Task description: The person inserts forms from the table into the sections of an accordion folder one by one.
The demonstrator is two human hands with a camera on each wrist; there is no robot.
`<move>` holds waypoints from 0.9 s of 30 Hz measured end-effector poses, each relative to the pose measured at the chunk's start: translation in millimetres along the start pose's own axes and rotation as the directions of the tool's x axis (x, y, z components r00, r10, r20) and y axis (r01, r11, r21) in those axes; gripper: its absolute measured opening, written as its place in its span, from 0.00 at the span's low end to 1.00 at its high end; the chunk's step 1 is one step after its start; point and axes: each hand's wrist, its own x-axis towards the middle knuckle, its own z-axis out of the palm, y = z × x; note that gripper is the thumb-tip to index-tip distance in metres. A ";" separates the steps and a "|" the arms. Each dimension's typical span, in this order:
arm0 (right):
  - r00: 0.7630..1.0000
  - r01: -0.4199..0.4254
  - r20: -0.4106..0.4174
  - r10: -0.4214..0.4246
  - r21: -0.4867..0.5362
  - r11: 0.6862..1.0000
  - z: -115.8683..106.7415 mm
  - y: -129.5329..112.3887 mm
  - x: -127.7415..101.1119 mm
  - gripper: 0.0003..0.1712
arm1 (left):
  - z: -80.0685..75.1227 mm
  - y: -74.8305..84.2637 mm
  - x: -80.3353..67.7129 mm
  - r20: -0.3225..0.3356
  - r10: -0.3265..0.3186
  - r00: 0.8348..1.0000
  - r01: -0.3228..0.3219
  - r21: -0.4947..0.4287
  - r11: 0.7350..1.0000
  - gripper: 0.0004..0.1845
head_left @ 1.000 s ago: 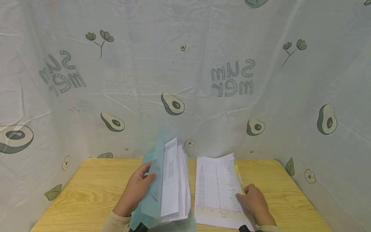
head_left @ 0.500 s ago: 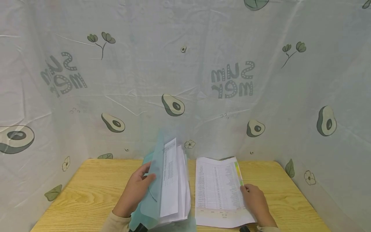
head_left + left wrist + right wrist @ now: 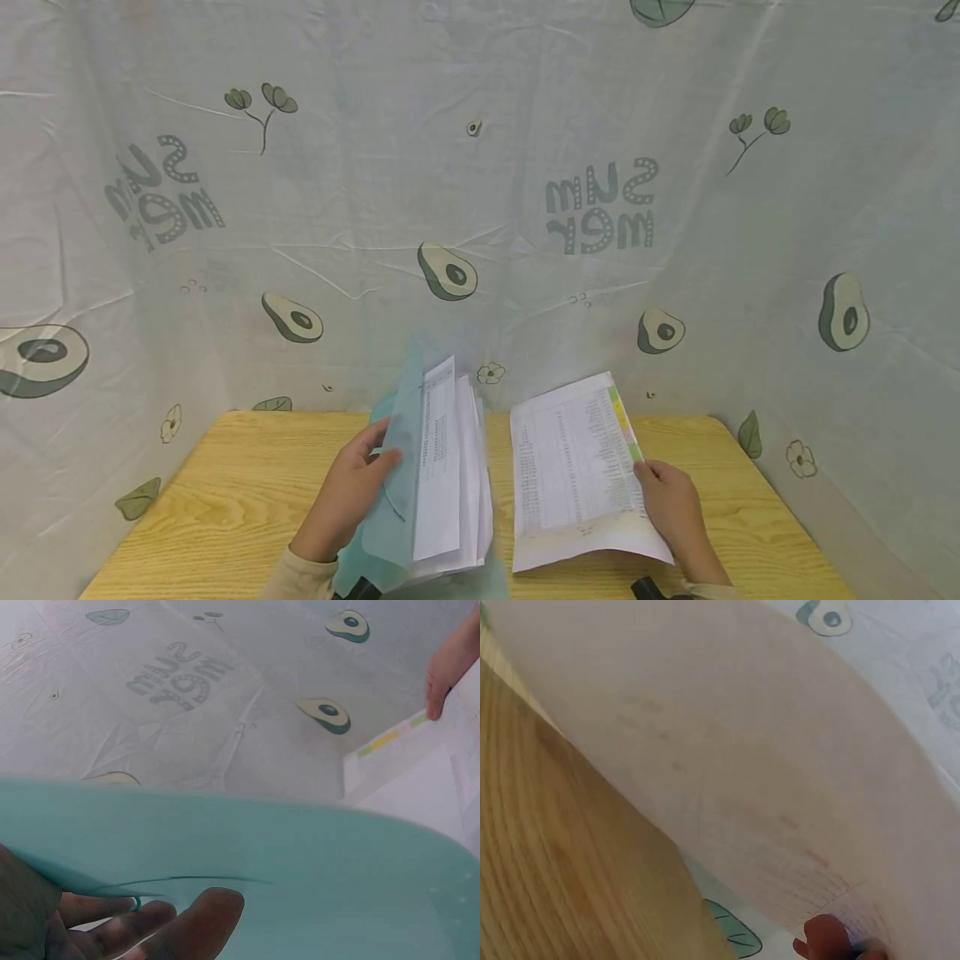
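Note:
A translucent teal document folder (image 3: pixel 393 500) stands propped on the table with its cover lifted, white printed papers (image 3: pixel 438 467) showing inside. My left hand (image 3: pixel 358 483) holds the folder's cover at its left side, thumb on the outer face; the left wrist view shows the thumb and curled fingers at a slit in the teal cover (image 3: pixel 337 870). On the right, my right hand (image 3: pixel 672 508) pinches the right edge of a printed sheet (image 3: pixel 573 467) with coloured tabs (image 3: pixel 626 421) along that edge. The sheet is tilted up, its lower edge curving above the table.
The wooden table (image 3: pixel 225 492) extends to both sides and behind the papers. A pale curtain (image 3: pixel 480 183) printed with avocados and lettering hangs around its back and sides. Dark wrist camera mounts (image 3: pixel 363 588) show at the bottom edge.
My right hand has moved up and slightly right along the sheet's edge and raised the sheet off the table. The left hand and the folder have stayed nearly still.

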 end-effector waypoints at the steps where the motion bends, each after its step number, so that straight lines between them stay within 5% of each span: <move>1: 1.000 -0.007 -0.002 0.007 0.011 1.000 -0.5 -0.8 0.1 0.24 | -0.1 -0.2 0.0 0.000 -0.001 1.000 0.001 -0.001 1.000 0.26; 15: 1.000 -0.026 0.018 0.024 0.135 0.991 4.6 -16.3 -7.8 0.25 | -1.0 -0.8 1.3 0.006 0.001 1.000 -0.001 -0.011 1.000 0.26; 27: 1.000 -0.008 0.024 0.006 0.066 0.998 0.7 -18.0 -7.8 0.25 | -1.4 -1.5 2.2 0.007 0.000 1.000 0.000 -0.016 1.000 0.25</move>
